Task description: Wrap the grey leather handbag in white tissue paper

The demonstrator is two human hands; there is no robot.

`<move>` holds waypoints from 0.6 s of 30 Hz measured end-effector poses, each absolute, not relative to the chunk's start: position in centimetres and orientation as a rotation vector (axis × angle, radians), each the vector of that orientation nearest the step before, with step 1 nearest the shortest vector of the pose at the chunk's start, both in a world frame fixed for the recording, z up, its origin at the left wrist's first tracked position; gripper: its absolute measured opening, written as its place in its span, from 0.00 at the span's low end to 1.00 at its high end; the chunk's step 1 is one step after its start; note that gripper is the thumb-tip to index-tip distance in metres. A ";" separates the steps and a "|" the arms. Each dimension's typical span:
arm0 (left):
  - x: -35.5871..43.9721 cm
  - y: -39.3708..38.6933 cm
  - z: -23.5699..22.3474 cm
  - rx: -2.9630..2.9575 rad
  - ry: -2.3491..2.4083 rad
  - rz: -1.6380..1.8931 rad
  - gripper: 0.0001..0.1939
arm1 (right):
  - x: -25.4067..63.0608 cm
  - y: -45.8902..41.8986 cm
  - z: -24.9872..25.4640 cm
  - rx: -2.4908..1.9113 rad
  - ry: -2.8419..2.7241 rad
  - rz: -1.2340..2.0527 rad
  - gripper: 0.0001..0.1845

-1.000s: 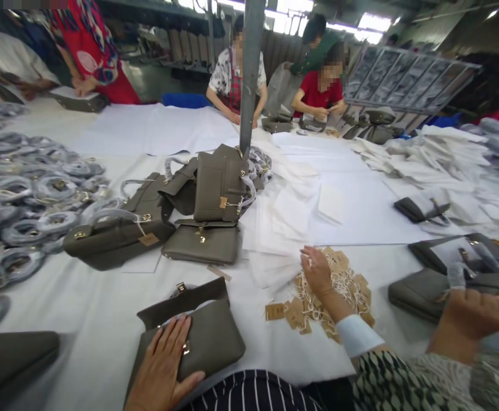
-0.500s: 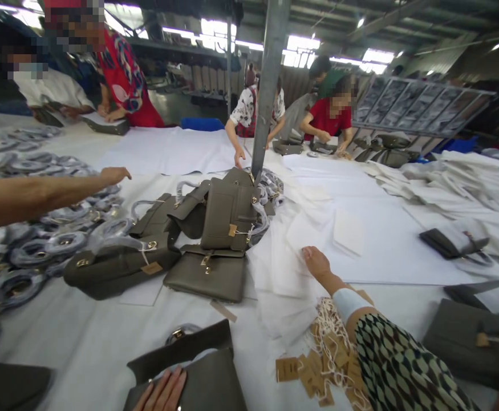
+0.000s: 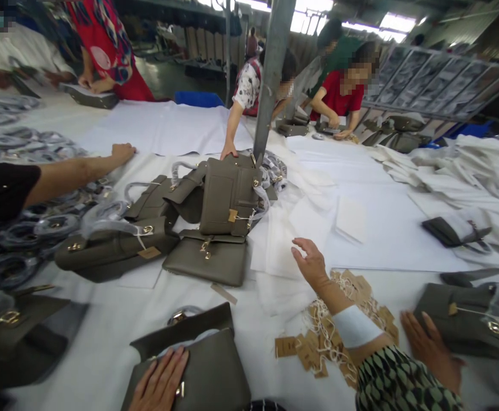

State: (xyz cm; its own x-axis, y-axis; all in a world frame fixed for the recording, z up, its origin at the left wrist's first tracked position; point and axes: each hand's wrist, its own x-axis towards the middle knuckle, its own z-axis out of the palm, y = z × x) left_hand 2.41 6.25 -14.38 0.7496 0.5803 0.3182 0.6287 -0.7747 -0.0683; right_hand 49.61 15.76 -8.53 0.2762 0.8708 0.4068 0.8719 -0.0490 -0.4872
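The left hand (image 3: 158, 383) lies flat, fingers (image 3: 175, 365) slightly spread, on the unfastened bag (image 3: 217, 371) on the worktop (image 3: 99, 334). The right hand (image 3: 313, 265) — fingers parted, gripping nothing — is beside white sheets (image 3: 272, 248); a low cuff (image 3: 356, 326) could snag the strung tags (image 3: 309, 351)

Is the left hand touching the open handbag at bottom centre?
Touching: the head view shows the left hand laid palm-down on the handbag, beside its clasp.
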 end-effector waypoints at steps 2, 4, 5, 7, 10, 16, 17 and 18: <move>2.4 5.9 -14.0 -2.821 -0.990 -0.402 0.50 | 48.1 13.2 -9.4 -1.893 -1.698 -0.035 0.18; 2.4 5.6 -13.6 -2.849 -1.004 -0.400 0.55 | 47.1 11.3 -10.3 -1.948 -1.833 -0.051 0.22; 2.4 5.6 -13.5 -2.854 -1.012 -0.405 0.55 | 46.8 10.6 -10.7 -1.977 -1.868 -0.056 0.21; 2.4 5.6 -13.3 -2.860 -1.022 -0.409 0.55 | 46.5 10.1 -11.1 -2.002 -1.857 -0.075 0.18; 2.5 5.6 -12.9 -2.859 -1.016 -0.420 0.55 | 46.4 10.7 -10.9 -1.932 -1.802 -0.101 0.17; 2.7 5.5 -12.8 -2.854 -1.024 -0.457 0.53 | 45.6 12.6 -10.3 -1.901 -1.842 -0.209 0.22; 2.8 5.4 -12.8 -2.857 -1.028 -0.460 0.52 | 45.5 12.8 -10.6 -1.933 -1.845 -0.218 0.21; 2.8 5.4 -12.9 -2.859 -1.036 -0.462 0.52 | 45.4 13.0 -11.0 -1.963 -1.841 -0.214 0.20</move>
